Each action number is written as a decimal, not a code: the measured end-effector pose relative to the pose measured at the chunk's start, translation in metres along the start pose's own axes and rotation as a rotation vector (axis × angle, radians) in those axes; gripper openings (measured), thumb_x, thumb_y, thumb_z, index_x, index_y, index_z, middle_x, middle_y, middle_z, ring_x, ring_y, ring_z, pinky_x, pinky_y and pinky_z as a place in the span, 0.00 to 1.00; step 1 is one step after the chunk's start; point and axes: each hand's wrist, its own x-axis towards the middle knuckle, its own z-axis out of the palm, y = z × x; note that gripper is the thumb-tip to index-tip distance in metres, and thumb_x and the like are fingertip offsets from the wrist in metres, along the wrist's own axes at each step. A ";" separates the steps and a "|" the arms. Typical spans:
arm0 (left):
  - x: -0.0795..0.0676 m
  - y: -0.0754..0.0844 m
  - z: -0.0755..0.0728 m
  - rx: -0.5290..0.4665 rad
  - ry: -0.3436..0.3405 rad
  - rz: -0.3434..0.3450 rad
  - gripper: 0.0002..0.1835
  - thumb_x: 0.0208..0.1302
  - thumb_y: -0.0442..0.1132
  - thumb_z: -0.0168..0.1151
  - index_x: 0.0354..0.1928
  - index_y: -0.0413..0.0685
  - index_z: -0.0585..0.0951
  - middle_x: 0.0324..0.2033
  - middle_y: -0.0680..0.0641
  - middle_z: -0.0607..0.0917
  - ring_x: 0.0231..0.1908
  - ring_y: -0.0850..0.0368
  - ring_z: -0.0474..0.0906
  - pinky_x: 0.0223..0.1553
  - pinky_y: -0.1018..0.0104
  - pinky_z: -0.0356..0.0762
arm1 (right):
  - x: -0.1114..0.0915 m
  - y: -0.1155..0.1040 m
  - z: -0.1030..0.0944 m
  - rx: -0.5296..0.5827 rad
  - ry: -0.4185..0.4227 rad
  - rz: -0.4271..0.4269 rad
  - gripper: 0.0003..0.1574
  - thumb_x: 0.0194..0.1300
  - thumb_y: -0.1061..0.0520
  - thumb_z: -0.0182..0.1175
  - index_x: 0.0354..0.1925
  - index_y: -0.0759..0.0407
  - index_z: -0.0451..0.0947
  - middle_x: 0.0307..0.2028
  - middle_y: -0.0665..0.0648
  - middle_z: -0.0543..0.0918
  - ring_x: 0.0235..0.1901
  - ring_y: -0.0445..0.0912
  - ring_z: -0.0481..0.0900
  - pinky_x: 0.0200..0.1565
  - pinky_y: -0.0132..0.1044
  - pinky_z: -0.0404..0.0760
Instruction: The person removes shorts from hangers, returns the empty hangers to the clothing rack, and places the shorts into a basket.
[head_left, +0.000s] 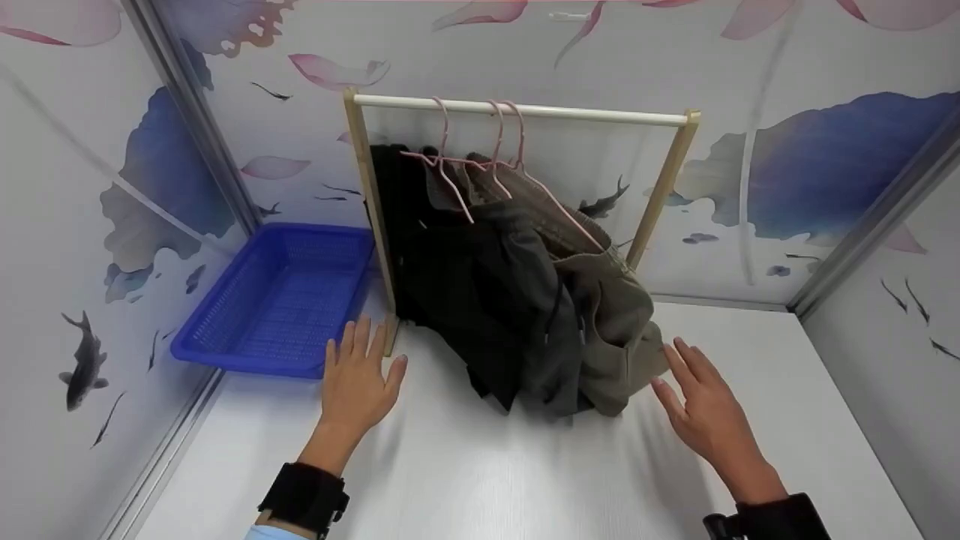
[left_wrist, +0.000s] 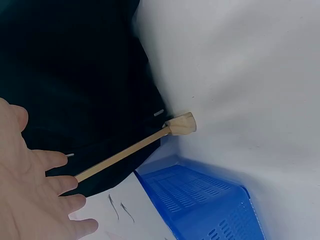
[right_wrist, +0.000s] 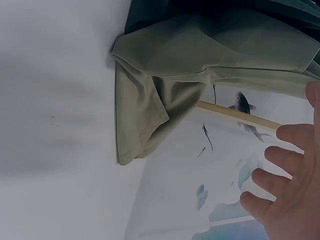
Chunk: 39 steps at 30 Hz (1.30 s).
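The clothes (head_left: 529,259) hang from the rack (head_left: 600,114); the left hand (head_left: 356,386), released with fingers extended, is at its front left, the right hand (head_left: 705,409), likewise released, at its front right.

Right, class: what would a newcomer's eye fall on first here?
Probably the dark and olive garments on pink hangers, hung from the white rail mid-scene. Next, the bright blue basket to their left. Then the left hand and right hand, held out on either side of the garments.
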 end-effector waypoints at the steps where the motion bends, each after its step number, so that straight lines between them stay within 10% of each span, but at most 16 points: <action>1: 0.000 0.001 0.000 0.001 -0.003 0.000 0.36 0.78 0.57 0.49 0.78 0.41 0.65 0.78 0.34 0.60 0.78 0.34 0.51 0.75 0.33 0.47 | 0.000 -0.001 0.001 0.010 0.021 -0.009 0.37 0.78 0.52 0.57 0.75 0.69 0.63 0.75 0.72 0.62 0.73 0.71 0.59 0.70 0.65 0.59; 20: 0.010 0.007 -0.003 -0.127 0.055 0.006 0.34 0.77 0.54 0.53 0.75 0.38 0.69 0.76 0.34 0.65 0.77 0.37 0.56 0.75 0.36 0.50 | 0.004 -0.020 0.000 0.097 0.319 -0.250 0.28 0.62 0.66 0.70 0.61 0.69 0.79 0.56 0.67 0.80 0.56 0.62 0.79 0.55 0.48 0.74; 32: 0.013 0.010 -0.007 -0.194 0.102 0.029 0.32 0.77 0.52 0.54 0.72 0.36 0.72 0.74 0.34 0.68 0.74 0.37 0.62 0.73 0.38 0.57 | 0.008 -0.039 0.002 0.169 0.397 -0.390 0.29 0.58 0.70 0.70 0.59 0.66 0.81 0.54 0.61 0.82 0.53 0.55 0.82 0.59 0.26 0.68; 39: 0.013 0.012 -0.007 -0.261 0.105 0.002 0.31 0.77 0.50 0.55 0.72 0.35 0.71 0.73 0.33 0.68 0.73 0.34 0.63 0.72 0.37 0.59 | 0.008 -0.049 0.012 0.211 0.410 -0.426 0.29 0.57 0.69 0.70 0.59 0.65 0.82 0.52 0.59 0.83 0.49 0.51 0.83 0.54 0.30 0.73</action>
